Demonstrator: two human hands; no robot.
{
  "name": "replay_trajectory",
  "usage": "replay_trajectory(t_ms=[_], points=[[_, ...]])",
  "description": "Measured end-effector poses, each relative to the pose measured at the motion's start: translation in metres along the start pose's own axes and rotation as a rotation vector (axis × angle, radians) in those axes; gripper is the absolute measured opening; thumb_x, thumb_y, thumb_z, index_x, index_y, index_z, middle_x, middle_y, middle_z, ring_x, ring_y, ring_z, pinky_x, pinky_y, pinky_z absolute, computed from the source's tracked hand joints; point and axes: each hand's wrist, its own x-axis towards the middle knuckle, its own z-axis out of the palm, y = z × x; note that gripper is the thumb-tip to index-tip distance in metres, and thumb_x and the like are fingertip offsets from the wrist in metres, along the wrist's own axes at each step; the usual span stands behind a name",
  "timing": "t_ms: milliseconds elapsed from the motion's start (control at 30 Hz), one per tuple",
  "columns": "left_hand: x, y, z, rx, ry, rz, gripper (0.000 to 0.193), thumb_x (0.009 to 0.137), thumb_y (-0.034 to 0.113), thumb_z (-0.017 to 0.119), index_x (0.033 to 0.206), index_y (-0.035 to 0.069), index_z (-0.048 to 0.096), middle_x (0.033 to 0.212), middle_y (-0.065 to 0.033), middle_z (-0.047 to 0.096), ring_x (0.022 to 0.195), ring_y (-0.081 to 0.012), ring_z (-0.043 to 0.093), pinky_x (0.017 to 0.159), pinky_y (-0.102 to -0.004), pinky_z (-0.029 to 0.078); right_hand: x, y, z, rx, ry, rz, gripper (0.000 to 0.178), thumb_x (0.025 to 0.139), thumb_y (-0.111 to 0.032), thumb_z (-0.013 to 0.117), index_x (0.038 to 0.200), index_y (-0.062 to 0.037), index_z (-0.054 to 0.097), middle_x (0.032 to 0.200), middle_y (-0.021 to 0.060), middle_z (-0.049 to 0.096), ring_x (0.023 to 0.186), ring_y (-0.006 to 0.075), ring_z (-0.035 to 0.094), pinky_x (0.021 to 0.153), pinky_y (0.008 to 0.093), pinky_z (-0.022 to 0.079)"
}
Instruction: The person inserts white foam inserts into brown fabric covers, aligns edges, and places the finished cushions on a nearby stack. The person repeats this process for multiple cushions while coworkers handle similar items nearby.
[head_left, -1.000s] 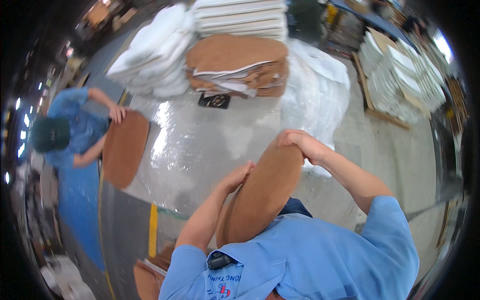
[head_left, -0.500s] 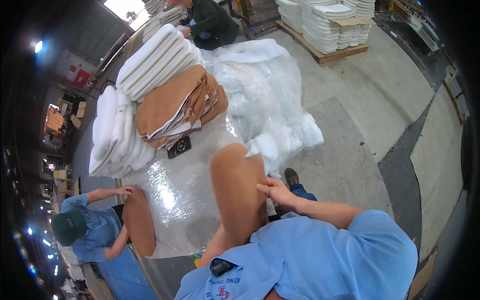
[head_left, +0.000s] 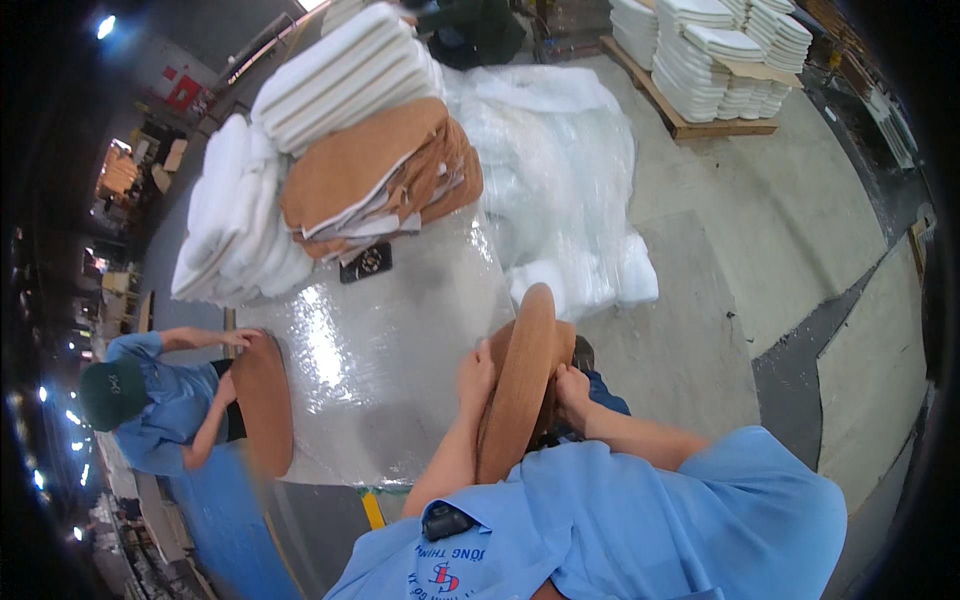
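Note:
In front of my body I hold a brown fabric-covered cushion (head_left: 522, 385), long with rounded ends, standing on edge over the near right corner of the table. My left hand (head_left: 477, 378) is closed on its left side, with the fingertips partly hidden behind the fabric. On the other side my right hand (head_left: 572, 392) pinches loose brown fabric at the edge. Further up the table lies a stack of brown fabric covers (head_left: 365, 170) with pale undersides. Near its front edge sits a small black object with round markings (head_left: 366, 263).
White padded cushions (head_left: 345, 75) and more white padding (head_left: 235, 215) flank the covers. Plastic-wrapped white padding (head_left: 560, 170) bulges at the table's far right. Across the plastic-covered table (head_left: 400, 330), a co-worker (head_left: 165, 385) holds another brown cushion (head_left: 263, 405). A loaded pallet (head_left: 690, 125) stands far right.
The brown cushion has turned from showing its broad face to edge-on. My left hand, hidden behind it before, now shows at its left side. The co-worker's cushion has shifted slightly.

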Motion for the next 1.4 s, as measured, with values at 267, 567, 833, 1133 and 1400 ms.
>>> replay_trajectory(t_ms=[267,567,833,1133,1400], points=[[-0.019,0.001,0.022,0.205,0.131,-0.070,0.052,0.107,0.056,0.048,0.101,0.010,0.072,0.095,-0.0242,0.073,0.089,-0.0491,0.069,0.076,-0.0582,0.053,0.008,-0.017,0.026,-0.311,0.345,0.310,0.061,0.102,-0.050,0.054,0.119,0.0082,0.065,0.116,0.0257,0.072,0.106,0.0351,0.071,0.088,0.0488,0.054],[-0.010,-0.005,0.039,0.217,0.233,-0.039,0.046,0.104,0.048,0.058,0.080,0.009,0.063,0.077,-0.0180,0.070,0.071,-0.0444,0.067,0.063,-0.0551,0.050,0.011,-0.009,0.027,-0.349,0.415,0.274,0.060,0.101,-0.049,0.057,0.122,0.0069,0.064,0.117,0.0253,0.071,0.108,0.0353,0.070,0.090,0.0483,0.053],[-0.014,-0.003,0.030,0.280,0.222,-0.006,0.045,0.105,0.049,0.056,0.091,0.008,0.069,0.080,-0.0195,0.071,0.074,-0.0443,0.068,0.065,-0.0554,0.051,0.011,-0.001,0.035,-0.333,0.309,0.244,0.059,0.100,-0.048,0.059,0.125,0.0057,0.063,0.117,0.0249,0.071,0.109,0.0355,0.069,0.092,0.0478,0.053],[0.014,0.032,0.006,0.147,0.024,0.020,0.051,0.106,0.047,0.051,0.105,0.001,0.071,0.106,-0.0278,0.072,0.101,-0.0491,0.067,0.087,-0.0564,0.052,0.043,-0.040,0.048,-0.218,0.055,0.262,0.059,0.099,-0.047,0.062,0.129,0.0044,0.062,0.118,0.0245,0.070,0.110,0.0357,0.068,0.094,0.0473,0.052],[-0.033,-0.006,0.012,0.115,0.095,-0.090,0.039,0.108,0.040,0.051,0.111,0.004,0.066,0.100,-0.0263,0.073,0.096,-0.0490,0.068,0.082,-0.0555,0.053,0.013,0.004,0.041,-0.232,0.167,0.220,0.059,0.099,-0.046,0.065,0.132,0.0032,0.061,0.119,0.0242,0.070,0.111,0.0359,0.068,0.096,0.0469,0.052]])
